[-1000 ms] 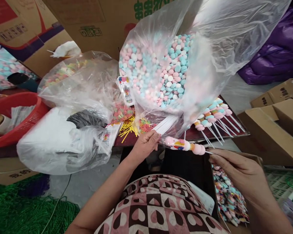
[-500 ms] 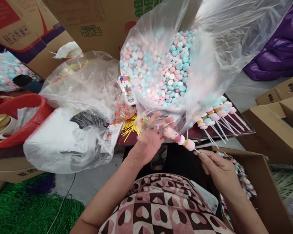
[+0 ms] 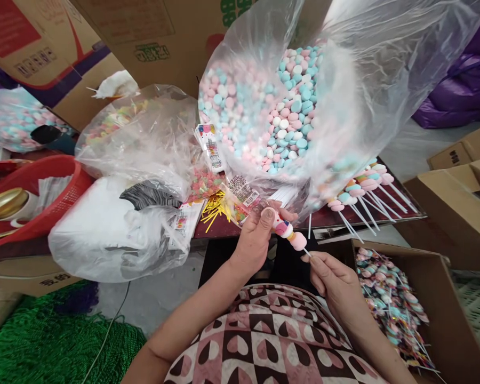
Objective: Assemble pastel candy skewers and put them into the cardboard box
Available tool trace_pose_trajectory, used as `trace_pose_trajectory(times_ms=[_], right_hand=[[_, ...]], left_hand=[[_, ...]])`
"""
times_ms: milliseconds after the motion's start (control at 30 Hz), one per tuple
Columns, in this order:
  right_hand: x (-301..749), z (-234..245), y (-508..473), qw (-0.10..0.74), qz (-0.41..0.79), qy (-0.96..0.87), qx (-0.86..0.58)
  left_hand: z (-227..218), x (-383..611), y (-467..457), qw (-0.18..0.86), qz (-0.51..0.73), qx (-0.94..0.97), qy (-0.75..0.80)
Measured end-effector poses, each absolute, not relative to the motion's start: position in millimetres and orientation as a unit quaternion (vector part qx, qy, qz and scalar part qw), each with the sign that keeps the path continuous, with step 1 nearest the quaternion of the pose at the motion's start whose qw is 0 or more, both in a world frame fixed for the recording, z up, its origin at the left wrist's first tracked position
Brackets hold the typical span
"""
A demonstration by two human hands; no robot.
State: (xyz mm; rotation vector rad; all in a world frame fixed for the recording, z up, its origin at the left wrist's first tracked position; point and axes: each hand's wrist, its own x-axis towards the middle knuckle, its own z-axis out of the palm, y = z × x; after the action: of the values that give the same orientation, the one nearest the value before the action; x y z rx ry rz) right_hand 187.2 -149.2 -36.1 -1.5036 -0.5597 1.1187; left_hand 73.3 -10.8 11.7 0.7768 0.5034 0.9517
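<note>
L hand (image 3: 256, 237) moved onto candy skewer (image 3: 298, 241), prob. gripping wrapper (image 3: 244, 191); R hand (image 3: 334, 277) pinches stick (image 3: 307, 253).

Hands: two near centre, left hand (image 3: 256, 237) and right hand (image 3: 336, 277). Candy skewer (image 3: 298, 241) between them: one. Bags of round candies: two, large candy bag (image 3: 240, 106) at upper centre, smaller candy bag (image 3: 14, 120) at far left. Red basket (image 3: 74, 205), left edge: one. Unwrapped skewers (image 3: 369, 183), right of centre: at least six, overlapping. Open box (image 3: 438, 290), lower right: one; wrapped skewers (image 3: 392, 298) inside too many to count.
</note>
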Motion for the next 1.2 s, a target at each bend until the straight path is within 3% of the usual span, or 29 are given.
trace_pose_trajectory(times_ms=[300, 500, 600, 800, 1000, 1100, 1200], right_hand=[[175.0, -29.5, -139.2, 0.548, 0.556, -0.241, -0.576], [169.9, -24.5, -132.2, 0.567, 0.568, -0.226, -0.552], [168.0, -24.0, -129.4, 0.547, 0.577, -0.256, -0.55], [172.1, -22.8, -121.0, 0.552, 0.419, -0.344, -0.633], [174.6, -20.5, -119.5, 0.582, 0.595, -0.252, -0.495], [179.2, -21.8, -121.2, 0.604, 0.613, -0.23, -0.455], [183.7, -21.4, -124.3, 0.599, 0.636, -0.23, -0.429]], left_hand=[[-0.2, 74.5, -24.1, 0.784, 0.407, 0.4, 0.243], [30.4, 63.8, -11.7, 0.816, 0.394, 0.349, 0.238], [42.1, 62.7, -2.8, 0.783, 0.44, 0.341, 0.277], [37.2, 83.8, -5.4, 0.764, 0.431, 0.338, 0.341], [33.5, 86.0, -14.1, 0.792, 0.36, 0.37, 0.328], [39.8, 79.7, -2.3, 0.791, 0.339, 0.367, 0.354], [50.9, 74.5, 10.9, 0.774, 0.396, 0.353, 0.344]])
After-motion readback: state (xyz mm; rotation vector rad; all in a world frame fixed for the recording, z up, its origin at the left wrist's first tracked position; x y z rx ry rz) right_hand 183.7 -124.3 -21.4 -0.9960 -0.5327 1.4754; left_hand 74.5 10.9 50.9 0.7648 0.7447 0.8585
